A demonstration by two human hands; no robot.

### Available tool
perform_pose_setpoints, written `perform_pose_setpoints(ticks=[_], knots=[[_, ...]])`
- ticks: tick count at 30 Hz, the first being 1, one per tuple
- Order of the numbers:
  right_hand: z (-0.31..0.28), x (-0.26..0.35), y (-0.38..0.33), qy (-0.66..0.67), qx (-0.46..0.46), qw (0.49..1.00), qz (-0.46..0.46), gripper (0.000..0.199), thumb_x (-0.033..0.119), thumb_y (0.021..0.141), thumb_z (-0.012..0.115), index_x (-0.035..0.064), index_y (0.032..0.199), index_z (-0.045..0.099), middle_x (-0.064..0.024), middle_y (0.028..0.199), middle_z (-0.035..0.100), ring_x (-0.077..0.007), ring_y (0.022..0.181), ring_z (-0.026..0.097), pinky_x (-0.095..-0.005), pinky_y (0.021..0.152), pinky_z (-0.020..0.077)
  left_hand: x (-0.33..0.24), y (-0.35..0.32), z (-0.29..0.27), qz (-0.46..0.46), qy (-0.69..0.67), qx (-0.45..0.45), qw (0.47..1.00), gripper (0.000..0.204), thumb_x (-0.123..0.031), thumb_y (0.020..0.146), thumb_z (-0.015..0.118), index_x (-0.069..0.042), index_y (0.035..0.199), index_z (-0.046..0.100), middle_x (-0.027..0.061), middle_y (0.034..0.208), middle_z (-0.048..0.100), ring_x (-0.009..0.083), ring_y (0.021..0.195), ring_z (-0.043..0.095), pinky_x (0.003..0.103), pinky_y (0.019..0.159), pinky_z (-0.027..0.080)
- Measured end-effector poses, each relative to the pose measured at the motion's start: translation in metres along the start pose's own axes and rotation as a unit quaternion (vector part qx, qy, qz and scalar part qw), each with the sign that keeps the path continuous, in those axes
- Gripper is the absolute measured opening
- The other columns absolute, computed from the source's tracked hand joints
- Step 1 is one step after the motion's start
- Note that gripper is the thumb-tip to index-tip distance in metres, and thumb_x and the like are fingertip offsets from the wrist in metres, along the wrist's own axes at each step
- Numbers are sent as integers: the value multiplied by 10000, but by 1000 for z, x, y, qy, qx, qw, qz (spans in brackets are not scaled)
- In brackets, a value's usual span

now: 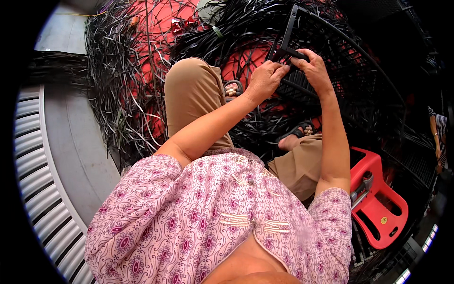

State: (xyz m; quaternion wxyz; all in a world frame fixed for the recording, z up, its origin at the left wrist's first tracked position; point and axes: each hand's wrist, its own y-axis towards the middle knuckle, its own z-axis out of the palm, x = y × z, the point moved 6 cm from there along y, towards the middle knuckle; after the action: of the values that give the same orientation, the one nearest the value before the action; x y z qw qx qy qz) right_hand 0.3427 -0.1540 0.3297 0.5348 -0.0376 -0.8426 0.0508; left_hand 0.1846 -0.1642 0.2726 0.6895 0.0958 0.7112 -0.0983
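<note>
Black frame (pixel 289 29): held beyond the knees, upper centre-right, one bar slanting upward. At far left, a roller conveyor (pixel 29 142) with a pale edge rail borders a grey metal panel (pixel 78 128). Black strips (pixel 106 90) heap against the panel's edge and spread over the red floor (pixel 243 60), crowding the feet and leaving little room there. Left hand (pixel 266 81): fingers bent and drawn together at the frame's lower corner; whether they grip it cannot be told. Right hand (pixel 316 72): fingers closed around the short bar. A red plastic seat (pixel 373 168), metal tool (pixel 366 182) at its left edge, stands beside the right elbow.
</note>
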Motion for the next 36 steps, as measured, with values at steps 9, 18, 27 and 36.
perform_pose_setpoints(ticks=[9, 18, 27, 36], knots=[[4, 5, -14, -7, 43, 996, -79, 428, 211, 846, 674, 12, 1210, 567, -87, 1115, 614, -162, 1037, 581, -301, 906, 464, -96, 20, 7, 192, 277, 114, 934, 330, -322, 898, 561, -15, 889, 681, 147, 775, 676, 324, 771, 658, 420, 726, 491], [6, -4, -9, -90, -119, 980, -129, 319, 252, 881, 723, 29, 1092, 636, -46, 949, 658, -160, 867, 608, -286, 801, 470, -121, 104, 20, 328, 443, 289, 783, 207, -297, 814, 640, -102, 826, 705, 93, 761, 666, 294, 770, 655, 397, 693, 497], [6, 20, -17, -117, -230, 955, -147, 358, 180, 776, 768, 39, 1079, 640, -146, 1022, 629, -302, 921, 641, -378, 802, 505, -95, 150, 26, 165, 490, 290, 805, 312, -431, 642, 797, -168, 808, 765, 36, 702, 685, 217, 745, 684, 350, 672, 511], [8, 24, -5, -204, -175, 947, -178, 255, 171, 790, 738, 67, 1013, 673, -128, 972, 630, -339, 890, 639, -392, 773, 513, -114, 129, -8, 248, 335, 49, 908, 227, -280, 787, 739, -56, 816, 714, 56, 798, 664, 230, 791, 652, 368, 691, 492]])
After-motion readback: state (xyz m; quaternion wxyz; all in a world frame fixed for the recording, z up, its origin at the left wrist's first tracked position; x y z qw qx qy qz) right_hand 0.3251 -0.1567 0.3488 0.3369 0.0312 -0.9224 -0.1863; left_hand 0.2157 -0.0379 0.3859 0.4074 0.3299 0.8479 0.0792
